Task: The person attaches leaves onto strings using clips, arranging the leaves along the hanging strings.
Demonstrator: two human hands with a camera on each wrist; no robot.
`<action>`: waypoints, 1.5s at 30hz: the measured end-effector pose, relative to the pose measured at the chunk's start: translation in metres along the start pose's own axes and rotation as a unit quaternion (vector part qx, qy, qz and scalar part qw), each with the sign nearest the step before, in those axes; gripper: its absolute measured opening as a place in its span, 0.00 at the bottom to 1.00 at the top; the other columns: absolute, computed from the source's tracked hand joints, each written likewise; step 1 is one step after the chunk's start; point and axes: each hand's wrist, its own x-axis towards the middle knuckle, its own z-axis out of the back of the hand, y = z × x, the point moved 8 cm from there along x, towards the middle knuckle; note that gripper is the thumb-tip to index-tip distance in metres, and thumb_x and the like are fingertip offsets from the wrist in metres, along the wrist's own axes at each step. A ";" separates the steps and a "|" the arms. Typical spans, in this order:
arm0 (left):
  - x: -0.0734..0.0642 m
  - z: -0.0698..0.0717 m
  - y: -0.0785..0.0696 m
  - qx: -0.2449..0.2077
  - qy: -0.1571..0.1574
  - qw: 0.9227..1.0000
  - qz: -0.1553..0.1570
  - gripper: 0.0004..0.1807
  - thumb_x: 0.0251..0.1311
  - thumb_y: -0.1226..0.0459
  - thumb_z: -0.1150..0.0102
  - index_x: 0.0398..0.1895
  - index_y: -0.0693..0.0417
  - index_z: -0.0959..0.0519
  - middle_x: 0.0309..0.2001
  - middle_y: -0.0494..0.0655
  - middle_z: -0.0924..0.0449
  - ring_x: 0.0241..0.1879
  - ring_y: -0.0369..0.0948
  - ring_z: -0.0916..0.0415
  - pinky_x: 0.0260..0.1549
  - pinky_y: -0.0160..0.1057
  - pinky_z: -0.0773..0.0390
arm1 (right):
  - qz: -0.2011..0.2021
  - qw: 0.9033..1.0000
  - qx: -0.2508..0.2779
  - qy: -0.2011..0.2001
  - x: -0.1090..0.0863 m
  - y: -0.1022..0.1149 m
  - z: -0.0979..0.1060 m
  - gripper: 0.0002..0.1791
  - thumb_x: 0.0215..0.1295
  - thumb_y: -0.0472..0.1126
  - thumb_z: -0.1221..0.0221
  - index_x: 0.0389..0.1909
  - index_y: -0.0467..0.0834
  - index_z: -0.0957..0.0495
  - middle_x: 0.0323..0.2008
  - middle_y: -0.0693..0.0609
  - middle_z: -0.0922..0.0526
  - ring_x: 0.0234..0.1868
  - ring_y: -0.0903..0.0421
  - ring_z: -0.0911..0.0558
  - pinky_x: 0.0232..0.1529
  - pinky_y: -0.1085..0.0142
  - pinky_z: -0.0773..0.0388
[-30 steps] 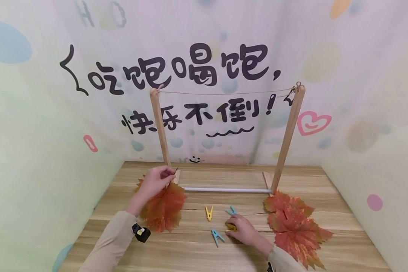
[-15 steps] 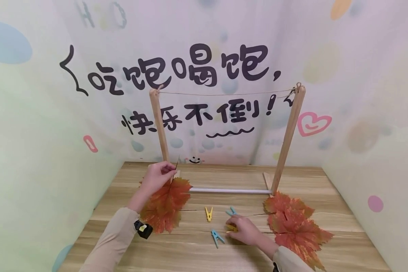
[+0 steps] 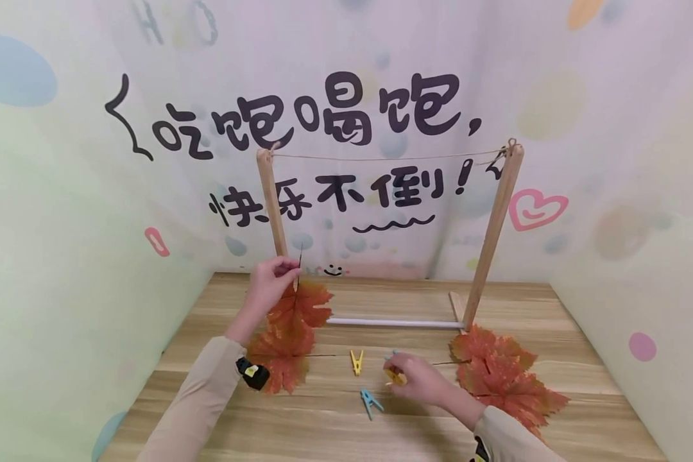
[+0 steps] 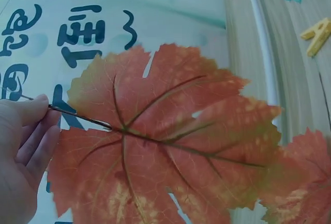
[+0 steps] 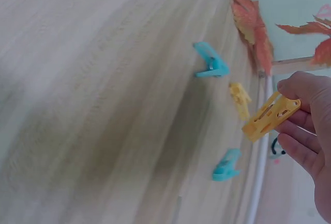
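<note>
My left hand [image 3: 270,285] pinches the thin dark stem of a red-orange artificial maple leaf [image 4: 170,131], which hangs below the fingers near the left post. Under it on the table lies another leaf [image 3: 283,359], its stem pointing right. My right hand [image 3: 421,380] holds a yellow clothespin [image 5: 271,115] between thumb and fingers, raised over the table in the right wrist view. Near that hand lie a second yellow clothespin [image 3: 356,362] and a blue clothespin [image 3: 371,403]. Another blue clothespin [image 5: 226,165] is mostly hidden behind the right hand in the head view.
A wooden frame stands at the back, with a left post [image 3: 273,205], a right post [image 3: 493,237] and a white rod [image 3: 395,323] low between them. Twine [image 3: 381,158] spans the post tops. More red leaves [image 3: 511,385] lie at the right. A printed curtain [image 3: 346,51] hangs behind.
My left hand has risen with the leaf, lifting it off the leaf beneath. The right hand has come up slightly from the table with the yellow clothespin.
</note>
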 end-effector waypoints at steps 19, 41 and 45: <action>0.028 0.001 -0.031 -0.040 -0.047 0.998 -0.008 0.07 0.49 0.69 0.35 0.32 0.64 0.19 0.31 0.56 0.19 0.28 0.44 0.22 0.29 0.27 0.24 | 0.029 0.999 0.008 -0.023 0.022 0.007 0.058 0.17 0.53 0.34 0.37 0.45 0.34 0.23 0.34 0.48 0.20 0.33 0.60 0.21 0.34 0.64 0.21; 0.052 0.012 -0.078 -0.066 -0.081 0.992 -0.075 0.08 0.49 0.70 0.36 0.32 0.67 0.19 0.31 0.59 0.19 0.27 0.38 0.23 0.30 0.23 0.25 | 0.066 0.996 -0.019 -0.064 0.043 0.033 0.133 0.16 0.53 0.34 0.37 0.43 0.35 0.25 0.35 0.48 0.19 0.36 0.55 0.20 0.34 0.62 0.21; 0.057 0.013 -0.084 -0.065 -0.083 0.991 -0.081 0.08 0.49 0.70 0.36 0.32 0.67 0.20 0.31 0.58 0.19 0.27 0.37 0.24 0.30 0.26 0.24 | 0.077 0.995 -0.016 -0.068 0.048 0.036 0.138 0.16 0.54 0.33 0.38 0.44 0.33 0.25 0.35 0.46 0.19 0.36 0.54 0.20 0.33 0.65 0.21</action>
